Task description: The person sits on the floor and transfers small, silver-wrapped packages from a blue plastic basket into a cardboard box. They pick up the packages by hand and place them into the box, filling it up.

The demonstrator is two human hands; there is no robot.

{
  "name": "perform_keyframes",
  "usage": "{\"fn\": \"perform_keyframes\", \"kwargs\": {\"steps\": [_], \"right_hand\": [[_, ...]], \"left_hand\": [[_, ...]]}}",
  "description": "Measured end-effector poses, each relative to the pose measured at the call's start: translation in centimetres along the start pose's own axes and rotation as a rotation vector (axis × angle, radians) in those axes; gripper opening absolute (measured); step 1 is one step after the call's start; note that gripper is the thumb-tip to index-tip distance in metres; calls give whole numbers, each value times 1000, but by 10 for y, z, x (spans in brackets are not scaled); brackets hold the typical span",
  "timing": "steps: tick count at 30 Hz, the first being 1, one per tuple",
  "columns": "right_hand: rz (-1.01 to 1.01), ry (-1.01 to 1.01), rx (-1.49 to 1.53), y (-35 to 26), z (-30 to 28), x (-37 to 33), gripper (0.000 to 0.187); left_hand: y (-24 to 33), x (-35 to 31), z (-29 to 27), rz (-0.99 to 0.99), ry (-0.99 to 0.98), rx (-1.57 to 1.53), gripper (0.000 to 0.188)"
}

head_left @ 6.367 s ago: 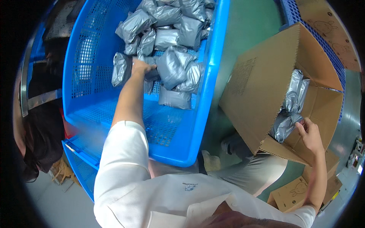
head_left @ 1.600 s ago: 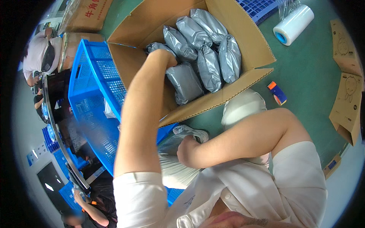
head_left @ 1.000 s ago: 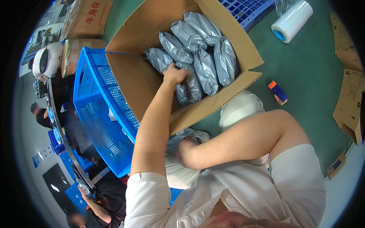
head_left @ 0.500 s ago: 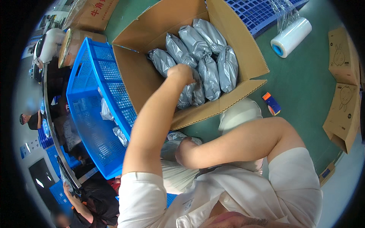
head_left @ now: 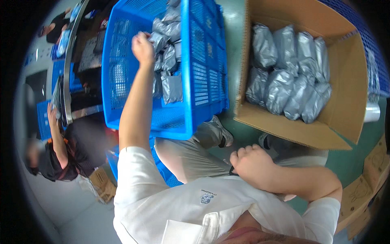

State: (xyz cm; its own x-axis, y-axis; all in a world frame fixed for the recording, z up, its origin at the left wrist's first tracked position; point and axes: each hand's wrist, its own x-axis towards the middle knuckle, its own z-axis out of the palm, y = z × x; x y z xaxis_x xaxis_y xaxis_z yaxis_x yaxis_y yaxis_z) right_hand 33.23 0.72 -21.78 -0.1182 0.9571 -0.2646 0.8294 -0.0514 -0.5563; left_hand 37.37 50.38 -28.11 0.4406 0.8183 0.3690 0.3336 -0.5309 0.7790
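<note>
My left hand reaches down into a blue plastic crate on the left. Its fingers are curled at the left end of a grey plastic package lying among several others; the fingertips are partly hidden. My right hand is closed in a loose fist in front of my lap, knuckles up. A small dark bit shows beside its fingers, and what is inside the fist, if anything, is hidden. On the right, an open cardboard box holds two rows of puffy grey packages.
Blue lattice plastic and a roll of clear film lie beyond the box. Brown cartons stand at the lower right. At the left, a co-worker in dark clothes works at a bench, with another person farther off.
My left hand has left the packages in the cardboard box and is now inside the crate. The view has swung left, and my right hand has come up from beside my leg.
</note>
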Motion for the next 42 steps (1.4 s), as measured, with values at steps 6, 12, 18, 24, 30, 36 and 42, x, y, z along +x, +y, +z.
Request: {"fn": "perform_keyframes", "kwargs": {"steps": [6, 12, 18, 24, 30, 36, 42], "right_hand": [[129, -101, 105, 9, 7, 29, 27], [133, -405, -67, 18, -3, 49, 42], [54, -448, -559, 28, 20, 49, 32], [-7, -424, -794, 26, 62, 41, 33], [-107, -356, -1072, 21, 114, 43, 35], [19, -492, -148, 31, 57, 53, 34], [60, -306, 51, 19, 8, 35, 40]], "left_hand": [[-180, -75, 12, -213, -1444, 1038, 54], [-191, -153, 70, -62, -1597, 1109, 53], [-211, -180, 98, 99, -1657, 1183, 52], [-211, -180, 86, 165, -1738, 1294, 51], [-193, -173, 71, 222, -1810, 1385, 51], [-147, -138, 25, 248, -1815, 1436, 50], [-38, -41, -84, -37, -1343, 1082, 49]]}}
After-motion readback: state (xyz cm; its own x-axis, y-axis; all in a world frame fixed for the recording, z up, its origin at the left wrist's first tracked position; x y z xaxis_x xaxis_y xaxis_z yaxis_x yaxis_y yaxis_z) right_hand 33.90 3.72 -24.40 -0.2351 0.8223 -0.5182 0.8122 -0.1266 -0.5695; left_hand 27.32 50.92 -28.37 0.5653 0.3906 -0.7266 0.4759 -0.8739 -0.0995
